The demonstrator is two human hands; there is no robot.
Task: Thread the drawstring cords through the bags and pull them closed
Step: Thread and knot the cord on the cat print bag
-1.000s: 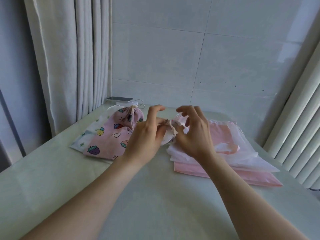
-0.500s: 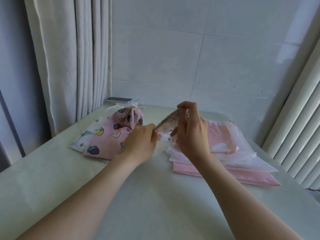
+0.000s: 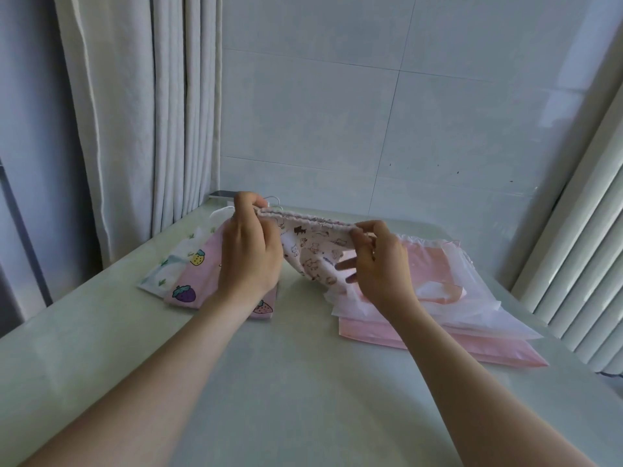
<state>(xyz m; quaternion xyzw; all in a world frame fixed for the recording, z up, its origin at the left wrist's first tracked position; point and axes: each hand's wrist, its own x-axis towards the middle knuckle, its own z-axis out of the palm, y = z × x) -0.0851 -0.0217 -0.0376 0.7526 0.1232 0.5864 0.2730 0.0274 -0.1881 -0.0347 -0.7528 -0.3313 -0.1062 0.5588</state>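
I hold a small pale pink cloth bag printed with little animals (image 3: 312, 256) above the table, its top hem stretched between my hands. My left hand (image 3: 249, 251) pinches the hem's left end, raised higher. My right hand (image 3: 377, 261) pinches the right end, with the lower fingers spread under the cloth. A thin white cord (image 3: 273, 199) loops out just behind my left hand. A pink bag with strawberry prints (image 3: 199, 274) lies flat at the left, partly under my left wrist. A white bag with green sprigs (image 3: 170, 267) lies beneath it.
A stack of pink and translucent white bags (image 3: 472, 298) lies on the right of the pale table (image 3: 286, 382). A dark flat device (image 3: 222, 194) sits at the far edge by the curtain (image 3: 141, 112). A tiled wall stands behind; vertical blinds (image 3: 580, 251) run along the right.
The animal-print bag was bunched between my hands a second ago. I have lifted it and drawn my hands apart, the left one up and away, so the hem is now spread out.
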